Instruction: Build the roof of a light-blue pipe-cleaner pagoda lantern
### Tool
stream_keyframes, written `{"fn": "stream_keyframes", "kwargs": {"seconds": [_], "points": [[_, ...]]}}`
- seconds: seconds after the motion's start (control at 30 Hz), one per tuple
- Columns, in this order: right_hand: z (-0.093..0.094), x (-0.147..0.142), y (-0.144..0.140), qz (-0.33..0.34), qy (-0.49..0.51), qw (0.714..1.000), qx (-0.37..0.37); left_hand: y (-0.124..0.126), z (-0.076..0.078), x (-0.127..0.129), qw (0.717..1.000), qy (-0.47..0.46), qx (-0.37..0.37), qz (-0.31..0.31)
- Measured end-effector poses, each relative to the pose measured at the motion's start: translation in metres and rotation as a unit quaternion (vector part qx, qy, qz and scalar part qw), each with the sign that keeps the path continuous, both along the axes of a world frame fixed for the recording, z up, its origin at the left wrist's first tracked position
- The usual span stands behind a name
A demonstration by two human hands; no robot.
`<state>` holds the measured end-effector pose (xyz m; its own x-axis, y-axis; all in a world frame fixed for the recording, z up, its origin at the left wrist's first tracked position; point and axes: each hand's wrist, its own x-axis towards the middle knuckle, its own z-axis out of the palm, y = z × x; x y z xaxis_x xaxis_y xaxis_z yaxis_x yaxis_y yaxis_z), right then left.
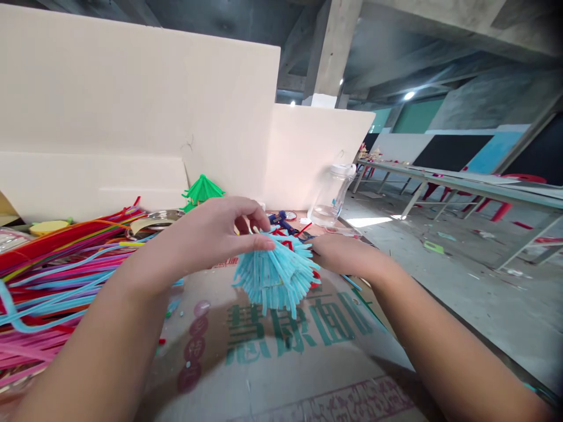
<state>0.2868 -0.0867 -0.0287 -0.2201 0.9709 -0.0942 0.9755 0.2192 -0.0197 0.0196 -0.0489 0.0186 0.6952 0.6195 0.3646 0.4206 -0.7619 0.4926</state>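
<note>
Counting what lies in view: one light-blue tufted tree [276, 275] made of chenille stems, one finished green tree [201, 190] standing farther back, one clear plastic jar [331, 196] with a white lid, one blue tool [281, 221] behind the hands, and a heap of loose coloured stems [53, 264] too many to number, spread along the left side.

The left hand [211, 234] comes over the top of the blue tree, fingers curled and nearly closed, thumb and forefinger pinching the tip of it. The right hand [338, 253] is tucked behind the tree's right side and touches it; its fingers are hidden by the blue fringe, so I cannot tell how tightly it is closed. The blue tree hangs tilted between the two hands, just above the work surface, near its middle.

That surface is a flattened cardboard sheet [285, 363] printed with green characters. White boards [132, 99] stand upright behind it as a screen. Beyond, to the right, the room is a bare concrete hall with a littered floor, a long table [461, 181], red stools [501, 208] and ceiling lamps.
</note>
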Motion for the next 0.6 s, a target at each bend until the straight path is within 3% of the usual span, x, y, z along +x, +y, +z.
{"fn": "stream_keyframes", "kwargs": {"seconds": [0.17,0.33,0.6], "points": [[-0.001,-0.006,0.0,0.046,0.04,0.998,-0.028,0.019,-0.003,-0.001,0.996,-0.06,-0.018,0.071],[-0.008,-0.031,-0.003,0.078,0.065,0.994,-0.029,0.025,-0.008,0.004,0.974,-0.176,0.007,0.146],[-0.014,-0.038,-0.004,0.142,0.066,0.983,-0.092,0.035,-0.015,0.006,0.985,-0.156,-0.019,0.066]]}}
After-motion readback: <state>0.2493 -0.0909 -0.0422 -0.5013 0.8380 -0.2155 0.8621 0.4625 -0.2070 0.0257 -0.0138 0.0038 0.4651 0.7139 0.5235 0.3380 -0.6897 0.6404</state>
